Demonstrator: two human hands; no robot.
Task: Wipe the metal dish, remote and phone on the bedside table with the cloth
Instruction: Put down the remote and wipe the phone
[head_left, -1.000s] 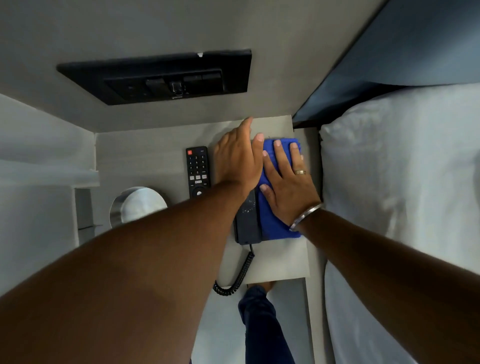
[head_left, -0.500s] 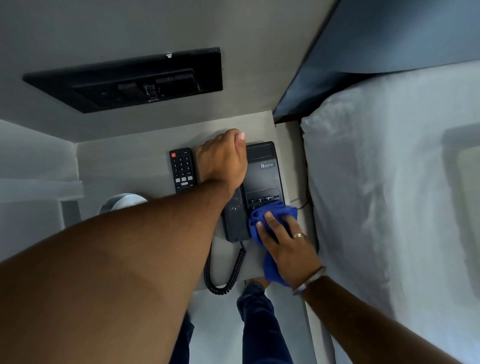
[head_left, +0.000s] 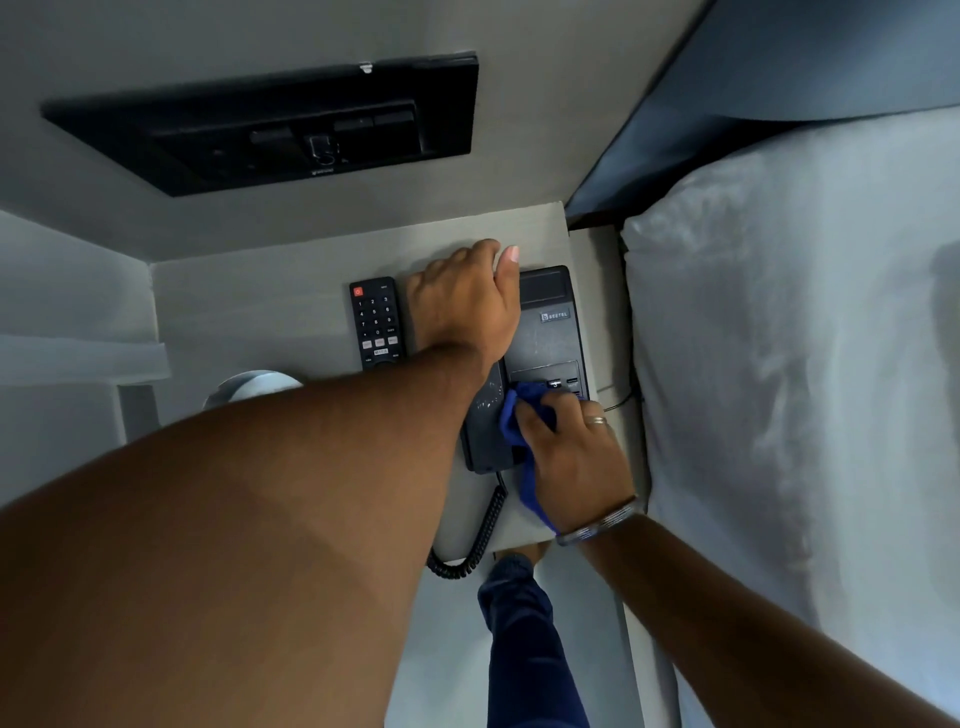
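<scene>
The black desk phone (head_left: 545, 343) lies lengthwise toward the wall on the pale surface (head_left: 260, 312), beside the white bed (head_left: 779, 364); the right hand (head_left: 576, 457) has its grip closed on the blue cloth (head_left: 511, 421), and the left hand (head_left: 462, 306) grips the handset.

Cloth (head_left: 511, 421), centre right of the frame: solid royal blue, no pattern. Phone (head_left: 550, 338): dark charcoal grey body with a small white brand mark and pale scuff marks; coiled cord (head_left: 480, 535), black. Remote (head_left: 377, 322), centre: black, with one red button at its top left, white numerals and a row of pale buttons lower down. Metal dish (head_left: 260, 382), centre left: plain silver-grey. Table (head_left: 249, 312): uniform light grey. Wall panel (head_left: 280, 124), upper left: black. Bed linen (head_left: 789, 338), right side: plain white. Headboard (head_left: 779, 67), upper right: dark blue-grey. Trouser leg (head_left: 524, 649), bottom centre: navy blue.
</scene>
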